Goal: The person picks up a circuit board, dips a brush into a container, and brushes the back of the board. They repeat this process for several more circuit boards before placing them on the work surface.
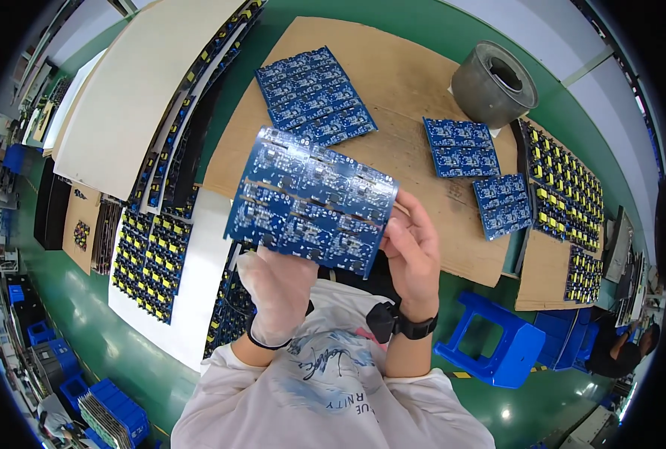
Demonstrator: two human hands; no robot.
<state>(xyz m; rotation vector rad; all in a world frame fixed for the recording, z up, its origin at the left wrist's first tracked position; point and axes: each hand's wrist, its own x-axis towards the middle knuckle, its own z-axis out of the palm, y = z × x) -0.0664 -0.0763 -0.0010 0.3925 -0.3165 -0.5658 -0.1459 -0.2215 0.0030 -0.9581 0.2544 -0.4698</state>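
Between my two hands I hold up a blue circuit board panel (314, 200), tilted, its face dense with small parts. My right hand (411, 251) pinches the panel's right edge between thumb and fingers. At its lower left edge, my left hand (277, 288), in a thin white glove, grips from below, and its fingertips are hidden behind the panel. Beyond it a larger blue panel (314, 93) lies flat on the brown cardboard (400, 82). Two smaller blue panels, one upper (464, 147) and one lower (502, 203), lie to the right on the same cardboard.
A round grey metal pot-like container (482, 93) stands at the far right of the cardboard. Boards with yellow parts (569, 187) lie right, others (153, 258) left. A stack of sheets and boards (138, 90) rises far left. A blue plastic stool (490, 340) stands at right; a person (625, 348) sits beyond.
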